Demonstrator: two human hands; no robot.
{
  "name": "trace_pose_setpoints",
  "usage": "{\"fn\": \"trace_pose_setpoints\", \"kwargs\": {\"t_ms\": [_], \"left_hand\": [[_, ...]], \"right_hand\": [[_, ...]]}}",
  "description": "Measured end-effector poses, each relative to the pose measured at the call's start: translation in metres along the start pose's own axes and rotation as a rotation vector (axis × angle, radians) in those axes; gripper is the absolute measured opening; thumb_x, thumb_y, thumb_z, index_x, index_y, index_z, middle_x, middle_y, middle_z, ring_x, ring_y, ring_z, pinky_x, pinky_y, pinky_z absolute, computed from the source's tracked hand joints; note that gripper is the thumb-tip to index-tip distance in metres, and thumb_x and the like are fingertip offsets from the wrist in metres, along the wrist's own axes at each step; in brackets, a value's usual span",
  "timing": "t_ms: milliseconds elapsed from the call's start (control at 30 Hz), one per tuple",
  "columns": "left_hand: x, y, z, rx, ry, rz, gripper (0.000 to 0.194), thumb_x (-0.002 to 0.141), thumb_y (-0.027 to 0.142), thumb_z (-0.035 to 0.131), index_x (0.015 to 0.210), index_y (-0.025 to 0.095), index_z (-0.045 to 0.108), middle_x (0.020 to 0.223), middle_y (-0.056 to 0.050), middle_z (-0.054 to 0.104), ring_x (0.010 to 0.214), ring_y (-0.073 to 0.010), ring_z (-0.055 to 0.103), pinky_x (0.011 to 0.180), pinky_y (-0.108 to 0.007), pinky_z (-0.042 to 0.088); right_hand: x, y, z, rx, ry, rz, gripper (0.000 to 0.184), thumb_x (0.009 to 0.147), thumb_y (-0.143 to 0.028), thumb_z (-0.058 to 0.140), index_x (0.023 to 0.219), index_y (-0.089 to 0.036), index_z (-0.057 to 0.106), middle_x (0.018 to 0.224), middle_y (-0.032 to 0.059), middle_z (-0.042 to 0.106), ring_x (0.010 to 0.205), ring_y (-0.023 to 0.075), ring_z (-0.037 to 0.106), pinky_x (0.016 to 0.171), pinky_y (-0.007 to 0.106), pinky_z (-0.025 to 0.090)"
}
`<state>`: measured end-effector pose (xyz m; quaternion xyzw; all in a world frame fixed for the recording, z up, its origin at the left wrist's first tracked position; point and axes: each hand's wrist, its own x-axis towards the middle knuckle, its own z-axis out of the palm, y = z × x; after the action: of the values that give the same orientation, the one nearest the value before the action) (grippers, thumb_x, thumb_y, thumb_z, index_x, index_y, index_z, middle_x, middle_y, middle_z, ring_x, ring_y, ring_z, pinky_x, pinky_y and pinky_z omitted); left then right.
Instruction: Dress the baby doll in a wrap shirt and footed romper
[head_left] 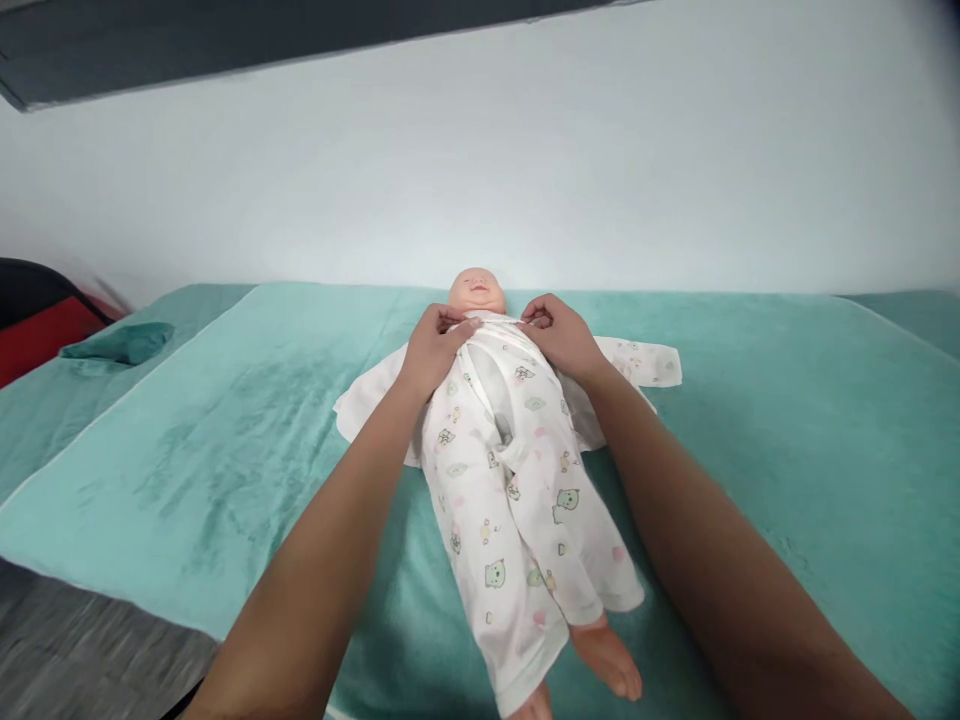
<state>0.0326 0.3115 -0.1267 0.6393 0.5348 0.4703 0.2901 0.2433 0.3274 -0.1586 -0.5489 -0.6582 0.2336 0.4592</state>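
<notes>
A baby doll [478,290] lies on its back, head toward the wall and feet toward me. White baby trousers [480,520] with small green animal prints cover its legs and reach up to its chest. My left hand [439,345] pinches the trousers' top edge on the left, just below the doll's chin. On the right, my right hand [559,335] grips the same edge between thumb and fingers. Beneath the doll, a white printed baby shirt [649,362] is spread with its sleeves out to both sides. The doll's bare foot [609,660] sticks out of one trouser leg.
A green plush blanket [787,420] covers the surface under the doll. Behind it rises a white wall [480,150], with a dark panel [262,40] overhead. A red and black object [45,335] and a folded green cloth [120,345] are at the left. Grey floor [90,640] shows at lower left.
</notes>
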Motion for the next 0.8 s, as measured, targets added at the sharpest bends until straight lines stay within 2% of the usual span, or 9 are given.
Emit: {"fn": "trace_pose_setpoints", "kwargs": {"t_ms": [67, 133, 267, 367, 467, 567, 667, 800], "left_hand": [[-0.002, -0.005, -0.001, -0.034, 0.051, -0.033, 0.011, 0.087, 0.032, 0.06, 0.087, 0.021, 0.062, 0.095, -0.001, 0.07, 0.091, -0.0172, 0.063, 0.086, -0.03, 0.05], [-0.003, -0.008, -0.002, -0.036, 0.095, -0.045, 0.012, 0.088, 0.028, 0.057, 0.085, 0.02, 0.065, 0.095, -0.001, 0.072, 0.092, -0.0171, 0.063, 0.088, -0.03, 0.05], [0.001, -0.009, -0.003, -0.019, 0.08, -0.04, 0.012, 0.084, 0.027, 0.06, 0.082, 0.019, 0.068, 0.091, -0.002, 0.073, 0.087, -0.0172, 0.063, 0.088, -0.03, 0.05], [0.006, -0.01, -0.001, 0.026, 0.083, -0.023, 0.009, 0.083, 0.025, 0.061, 0.078, 0.019, 0.066, 0.087, -0.002, 0.073, 0.082, -0.0165, 0.062, 0.086, -0.03, 0.05], [0.006, -0.016, 0.001, 0.05, 0.157, -0.008, 0.007, 0.084, 0.023, 0.059, 0.08, 0.02, 0.064, 0.088, -0.001, 0.072, 0.082, -0.0164, 0.062, 0.085, -0.03, 0.05], [-0.002, -0.025, 0.0, 0.066, 0.242, 0.032, 0.008, 0.086, 0.024, 0.056, 0.085, 0.021, 0.063, 0.093, -0.002, 0.071, 0.087, -0.017, 0.063, 0.087, -0.031, 0.05], [-0.014, -0.031, -0.005, 0.082, 0.214, 0.067, 0.01, 0.089, 0.026, 0.054, 0.089, 0.021, 0.063, 0.097, -0.003, 0.071, 0.091, -0.0184, 0.064, 0.089, -0.033, 0.05], [-0.026, -0.026, -0.018, 0.109, 0.109, 0.075, 0.015, 0.088, 0.022, 0.053, 0.093, 0.023, 0.067, 0.105, -0.005, 0.072, 0.097, -0.0204, 0.065, 0.092, -0.036, 0.051]], "right_hand": [[0.0, -0.001, 0.001, 0.072, 0.0, -0.002, 0.025, 0.078, -0.042, 0.066, 0.096, -0.024, 0.064, 0.096, 0.0018, 0.069, 0.083, 0.0191, 0.061, 0.08, 0.034, 0.045], [0.001, -0.004, 0.003, 0.075, -0.002, 0.019, 0.025, 0.079, -0.044, 0.065, 0.093, -0.023, 0.065, 0.096, 0.0026, 0.069, 0.083, 0.0199, 0.061, 0.08, 0.035, 0.046], [0.001, -0.01, 0.006, 0.01, 0.012, 0.097, 0.024, 0.078, -0.046, 0.064, 0.083, -0.023, 0.065, 0.088, 0.0031, 0.068, 0.079, 0.0206, 0.058, 0.073, 0.035, 0.045], [0.002, -0.01, 0.008, -0.038, 0.056, 0.137, 0.016, 0.078, -0.039, 0.062, 0.077, -0.023, 0.063, 0.081, 0.0031, 0.067, 0.075, 0.0205, 0.057, 0.07, 0.034, 0.043], [0.002, -0.007, 0.009, -0.084, 0.09, 0.135, 0.009, 0.076, -0.033, 0.059, 0.075, -0.024, 0.061, 0.076, 0.0028, 0.066, 0.071, 0.0201, 0.055, 0.066, 0.034, 0.042], [0.001, -0.006, 0.01, -0.062, 0.094, 0.112, 0.011, 0.077, -0.035, 0.06, 0.077, -0.024, 0.062, 0.078, 0.0029, 0.067, 0.073, 0.0204, 0.057, 0.066, 0.033, 0.043], [-0.003, -0.008, 0.007, 0.002, 0.074, 0.07, 0.014, 0.079, -0.037, 0.061, 0.08, -0.023, 0.065, 0.083, 0.0032, 0.069, 0.078, 0.0205, 0.059, 0.07, 0.033, 0.045], [-0.007, -0.01, -0.002, 0.109, -0.037, 0.048, 0.021, 0.08, -0.041, 0.064, 0.088, -0.022, 0.07, 0.086, 0.0038, 0.07, 0.08, 0.0204, 0.061, 0.073, 0.033, 0.046]]}}
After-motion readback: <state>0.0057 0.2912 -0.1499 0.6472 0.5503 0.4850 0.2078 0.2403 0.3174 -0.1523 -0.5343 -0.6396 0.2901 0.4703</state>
